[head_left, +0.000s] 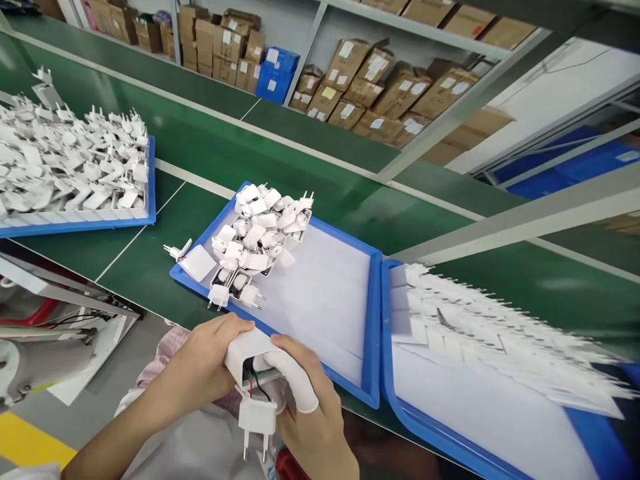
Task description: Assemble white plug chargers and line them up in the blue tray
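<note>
A white charger housing point(250, 348) is held between my two hands near the table's front edge. My left hand point(216, 350) grips its left side. My right hand point(313, 407) closes on it from the right, with a white finger cot on one finger at the opening. Inside the housing a bit of green board shows. Red and black wires run from there to a white two-pin plug part point(257, 417), which hangs loose below. Just beyond, a blue tray point(345, 313) holds a pile of similar white chargers point(255, 233), with several plug parts hanging out at its near left.
At left, another blue tray point(153, 180) is heaped with white charger parts. On the right, a blue tray point(450, 427) carries rows of white chargers with pins outward. A grey metal post point(500, 230) slants over the green table point(210, 133). Cardboard boxes point(345, 63) fill the shelves behind.
</note>
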